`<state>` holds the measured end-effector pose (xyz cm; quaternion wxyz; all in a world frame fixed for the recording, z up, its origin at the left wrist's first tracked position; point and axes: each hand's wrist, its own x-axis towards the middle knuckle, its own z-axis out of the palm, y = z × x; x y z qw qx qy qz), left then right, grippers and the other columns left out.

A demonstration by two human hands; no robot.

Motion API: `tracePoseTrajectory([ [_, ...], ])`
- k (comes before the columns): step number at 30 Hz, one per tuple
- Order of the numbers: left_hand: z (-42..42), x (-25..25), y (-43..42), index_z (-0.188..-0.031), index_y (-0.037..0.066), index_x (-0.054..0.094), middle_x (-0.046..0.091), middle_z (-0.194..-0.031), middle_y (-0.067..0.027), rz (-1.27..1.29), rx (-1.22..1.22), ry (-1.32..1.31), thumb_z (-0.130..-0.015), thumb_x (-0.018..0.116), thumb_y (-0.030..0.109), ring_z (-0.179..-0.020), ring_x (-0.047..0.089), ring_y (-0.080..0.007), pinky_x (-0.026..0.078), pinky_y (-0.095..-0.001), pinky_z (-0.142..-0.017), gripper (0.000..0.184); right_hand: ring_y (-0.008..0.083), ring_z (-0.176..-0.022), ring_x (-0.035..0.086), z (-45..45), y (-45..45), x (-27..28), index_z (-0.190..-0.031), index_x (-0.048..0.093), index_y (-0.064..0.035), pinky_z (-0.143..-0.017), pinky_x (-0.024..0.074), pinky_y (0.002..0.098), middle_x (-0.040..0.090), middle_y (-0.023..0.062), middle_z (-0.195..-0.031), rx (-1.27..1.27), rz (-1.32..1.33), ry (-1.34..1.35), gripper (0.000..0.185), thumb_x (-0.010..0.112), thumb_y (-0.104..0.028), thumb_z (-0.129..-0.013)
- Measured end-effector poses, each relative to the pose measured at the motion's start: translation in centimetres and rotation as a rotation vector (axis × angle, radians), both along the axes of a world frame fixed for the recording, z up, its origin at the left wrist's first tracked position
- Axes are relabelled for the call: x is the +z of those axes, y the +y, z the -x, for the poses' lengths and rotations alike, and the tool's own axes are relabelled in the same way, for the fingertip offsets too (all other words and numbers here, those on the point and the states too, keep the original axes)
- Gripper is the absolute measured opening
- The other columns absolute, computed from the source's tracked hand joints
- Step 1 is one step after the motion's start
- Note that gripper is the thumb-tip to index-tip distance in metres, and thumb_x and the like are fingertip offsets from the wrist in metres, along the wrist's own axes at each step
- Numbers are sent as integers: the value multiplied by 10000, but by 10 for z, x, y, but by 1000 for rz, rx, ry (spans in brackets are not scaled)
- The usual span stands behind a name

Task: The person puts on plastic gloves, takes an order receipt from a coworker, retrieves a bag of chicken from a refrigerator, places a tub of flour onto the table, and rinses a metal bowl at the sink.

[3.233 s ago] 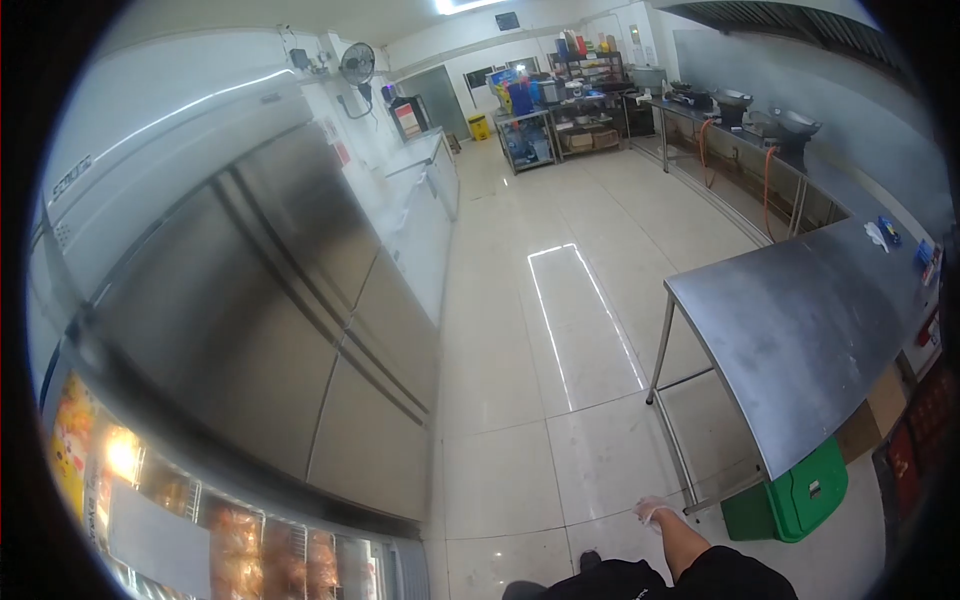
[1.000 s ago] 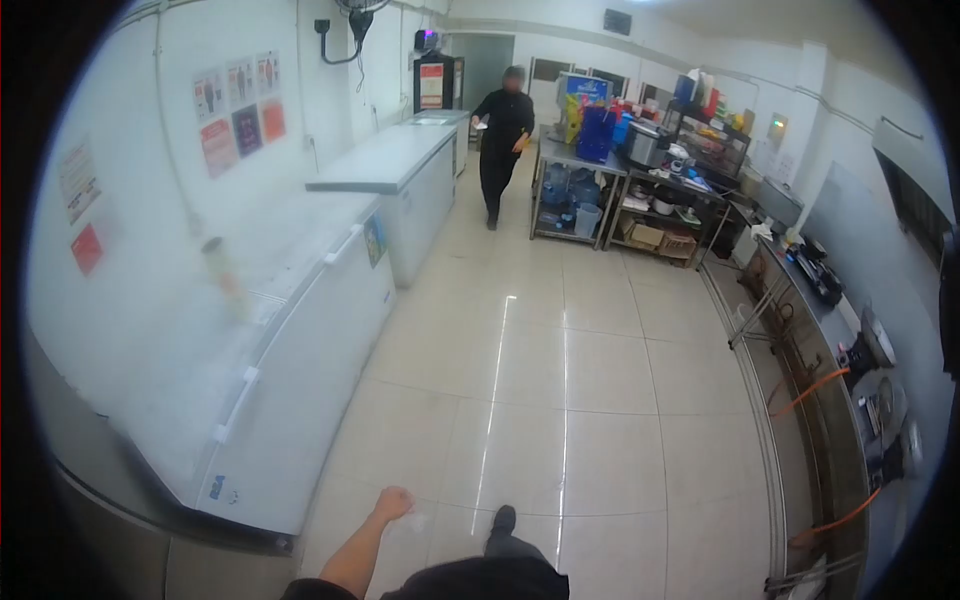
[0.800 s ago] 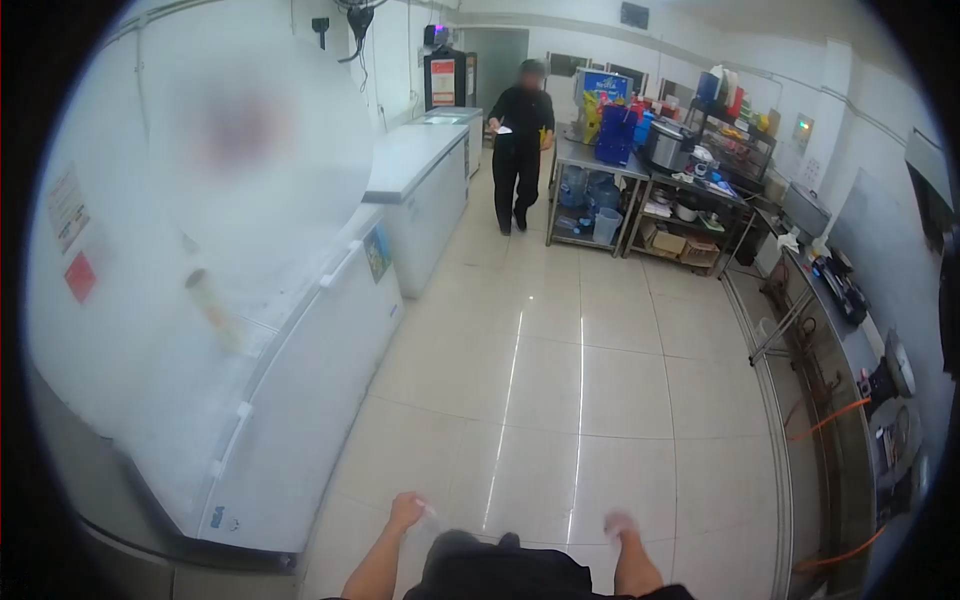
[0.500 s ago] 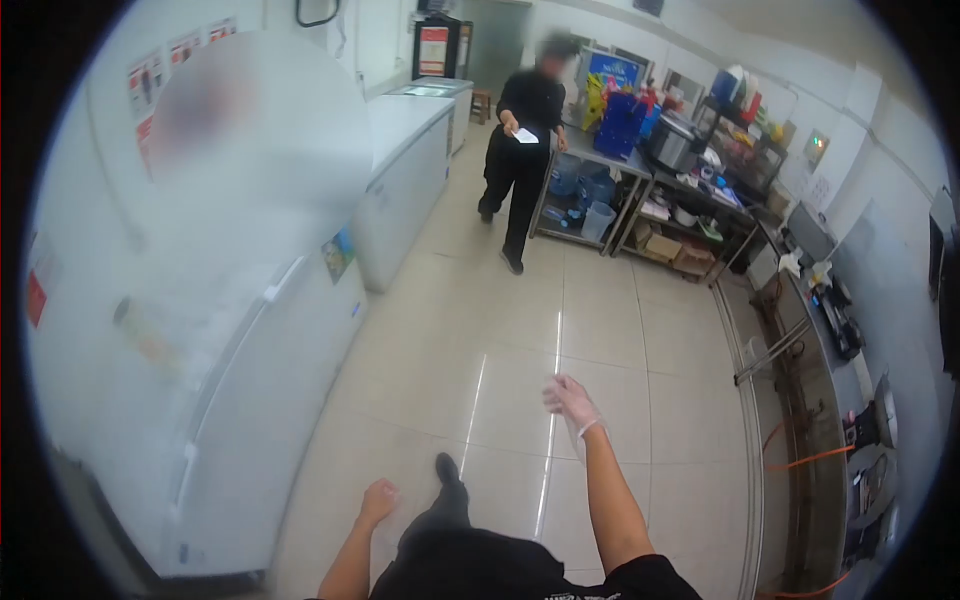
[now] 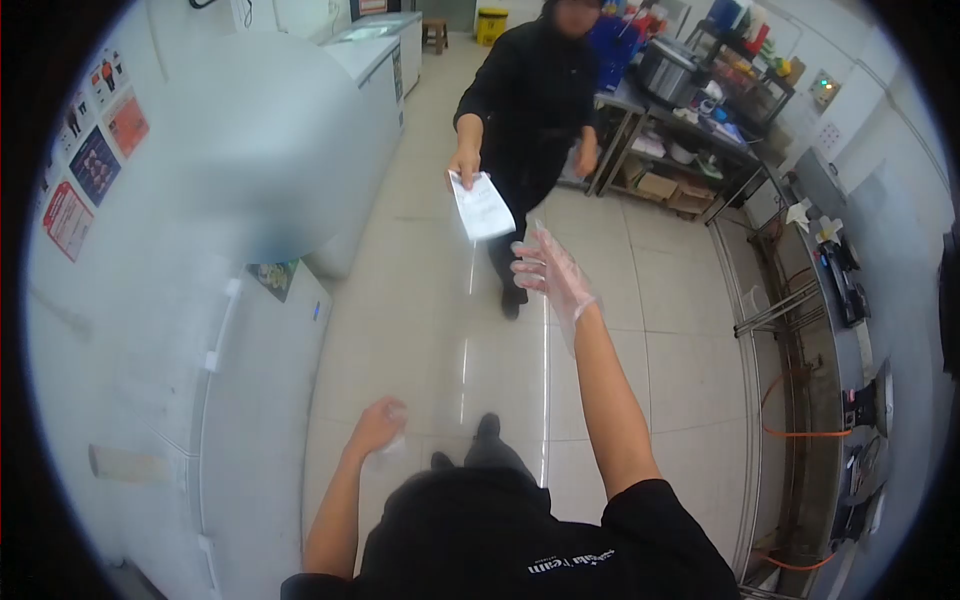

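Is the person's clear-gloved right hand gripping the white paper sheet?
No, the black-clad co-worker's hand holds the white paper sheet; the clear-gloved right hand is open.

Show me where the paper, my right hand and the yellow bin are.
Paper [image 5: 484,208]: head view, middle of its face.
Right hand [image 5: 560,276]: head view, middle of the gloved hand.
Yellow bin [image 5: 491,27]: head view, its front.
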<state>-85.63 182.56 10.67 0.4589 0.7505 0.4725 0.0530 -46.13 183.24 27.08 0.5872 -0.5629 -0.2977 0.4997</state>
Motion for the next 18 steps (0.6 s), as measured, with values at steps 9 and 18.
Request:
tracePoseTrajectory([
  [9,-103,92,69,-1090,25,593,585,-807,5,458,161,-599,-949,498,365,-603,381,-35,310,-201,-536,380,125,-569,593,66,-32,-6,-940,631,19,-520,454,250,643,91,-722,90,320,-191,298,543,-265,-926],
  [18,-138,201,120,-1069,-74,601,648,-933,-72,568,-246,-745,-952,499,248,-793,590,-93,459,-218,-697,357,119,-622,624,175,-49,50,-1025,632,48,-561,502,243,675,113,-824,-238,138,40,245,578,-161,-909],
])
